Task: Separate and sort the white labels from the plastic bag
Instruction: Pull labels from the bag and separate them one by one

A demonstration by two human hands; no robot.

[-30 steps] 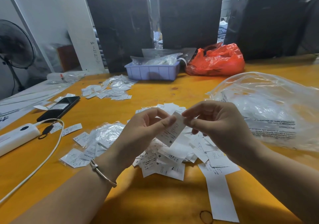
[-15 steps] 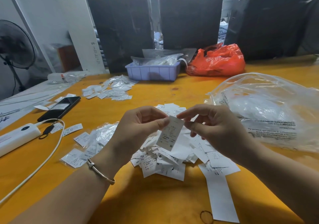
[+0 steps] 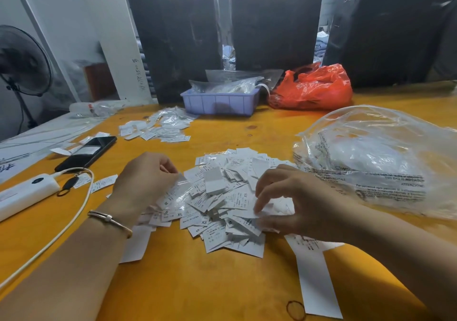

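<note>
Tabletop of orange-yellow wood fills most of the view, with three dark wrapped blocks standing along its far edge. Next in bulk is the clear plastic bag, crumpled and printed with small warning text, lying on the right side of the table near the right hand. A red plastic bag sits at the back, just beside a lilac tray stuffed with clear packets. A fan stands off the table at far left.

In the middle lies the main heap of white labels, overlapping loosely, some showing size letters (S, M, XS, XL are readable). A smaller scatter of labels and clear sleeves lies farther back on the left, well apart from the heap. A long blank white strip lies on the table under the right forearm.

The left hand, a bangle on its wrist, rests at the heap's left edge with fingers curled inward; what they hold, if anything, cannot be told. The right hand hovers low over the heap's right side, fingers bent and spread like a claw, thumb and forefinger tips pinching a label in the pile.

A black phone and a white power bank with its cable lie at left.
</note>
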